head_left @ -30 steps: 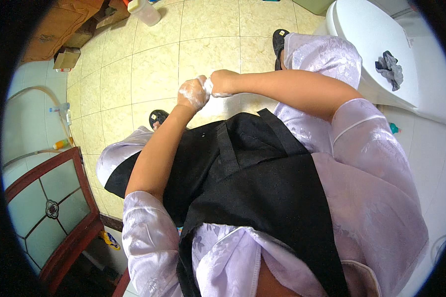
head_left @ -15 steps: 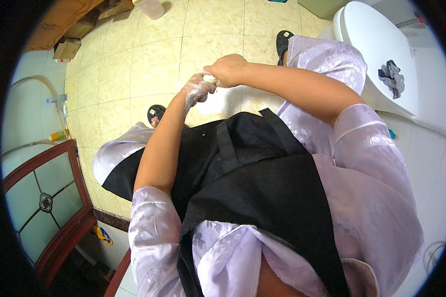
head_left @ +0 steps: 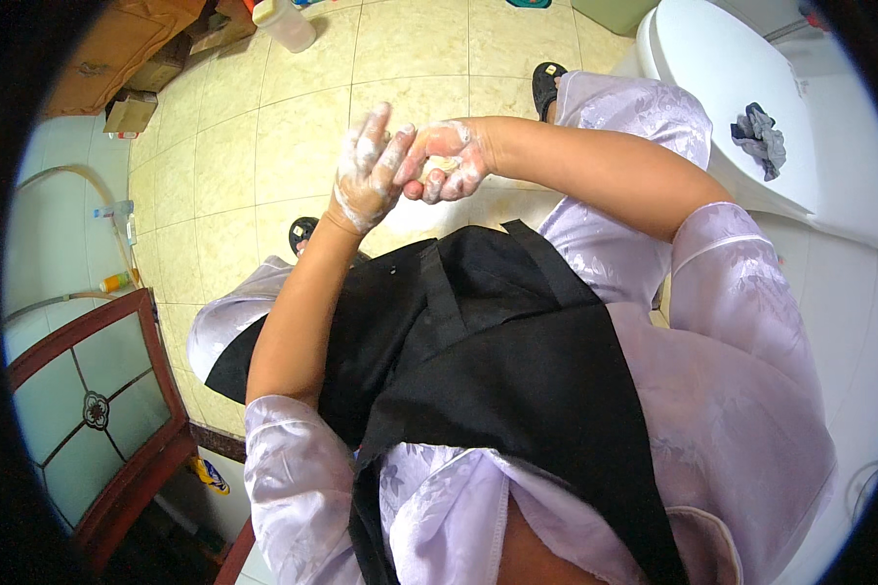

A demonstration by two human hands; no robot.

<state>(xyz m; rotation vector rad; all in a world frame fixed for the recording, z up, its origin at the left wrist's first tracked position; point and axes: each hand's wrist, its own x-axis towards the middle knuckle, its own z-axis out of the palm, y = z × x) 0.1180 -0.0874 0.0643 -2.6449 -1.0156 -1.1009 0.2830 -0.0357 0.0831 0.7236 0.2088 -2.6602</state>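
Observation:
White lather covers both of my hands, which are close together above the tiled floor. My left hand [head_left: 369,177] is open, its fingers stretched out and foamy, with its finger side against my right hand. My right hand [head_left: 463,156] is turned palm up with curled fingers. In its palm lies a small pale yellow piece that looks like a bar of soap [head_left: 441,166], partly hidden by fingers and foam. Below the hands, a black apron [head_left: 498,380] covers my lap over pale lilac satin clothes.
At the right is a white toilet [head_left: 741,97] with a crumpled grey cloth [head_left: 759,141] on its lid. A red-framed glass panel [head_left: 98,409] stands at the left. A hose [head_left: 98,171] hangs on the left wall; a plastic container [head_left: 285,26] stands on the yellow floor [head_left: 302,117].
My hands were clasped together with fingers closed. Now the left hand has opened with its fingers straightened, and the right has turned palm up, showing the pale piece.

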